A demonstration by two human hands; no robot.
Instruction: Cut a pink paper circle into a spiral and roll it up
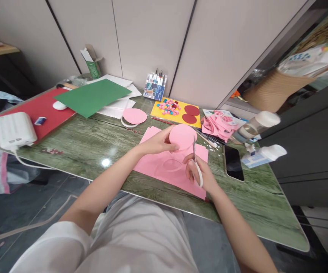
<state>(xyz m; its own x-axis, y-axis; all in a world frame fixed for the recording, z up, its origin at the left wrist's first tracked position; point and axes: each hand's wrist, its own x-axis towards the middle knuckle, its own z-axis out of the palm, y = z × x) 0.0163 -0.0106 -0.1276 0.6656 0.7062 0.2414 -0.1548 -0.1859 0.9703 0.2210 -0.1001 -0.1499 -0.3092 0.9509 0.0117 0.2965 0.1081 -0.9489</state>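
My left hand (160,141) pinches the left edge of a round pink paper circle (183,135), raised over the table. White-handled scissors (199,175) are gripped in my right hand (200,172), their blades pointing up at the circle's right edge. Whether the blades are parted is hard to make out. Beneath both hands lies a stack of pink paper sheets (152,170), with a faint round mark on the top sheet. Another pink circle (134,116) rests on a white ring-shaped thing (126,124) farther left.
Behind is a yellow sheet (156,110) with coloured pompoms (169,107) and red circles (191,110). Pink scraps (217,125), a phone (233,163) and two bottles (257,127) are on the right. Green paper (92,96), red paper (48,104) and a white power bank (16,129) lie left.
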